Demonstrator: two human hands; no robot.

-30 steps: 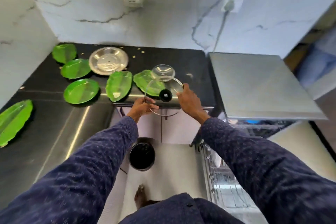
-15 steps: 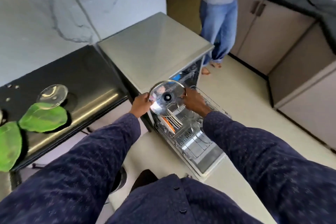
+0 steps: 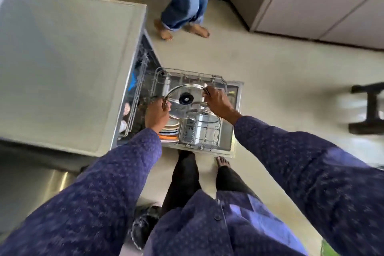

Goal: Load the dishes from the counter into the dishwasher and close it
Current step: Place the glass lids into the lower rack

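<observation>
The person is in the middle of loading: a glass pot lid (image 3: 185, 100) with a black knob is being carried over the pulled-out lower rack (image 3: 188, 77) of the open dishwasher (image 3: 62, 64), not yet set down. The left hand (image 3: 156, 114) is gripping the lid's rim on the near-left side, fingers curled round the edge; the right hand (image 3: 217, 101) is pinching the rim on the far-right side. Both arms are reaching forward and down, sleeves over the rack's near edge. The lid is hanging tilted, just above a steel pot (image 3: 205, 129) and a stack of plates (image 3: 169, 129) (whether it is touching either, I cannot tell). The next move, I judge, calls for finding a free slot and standing the lid on edge between the tines.
</observation>
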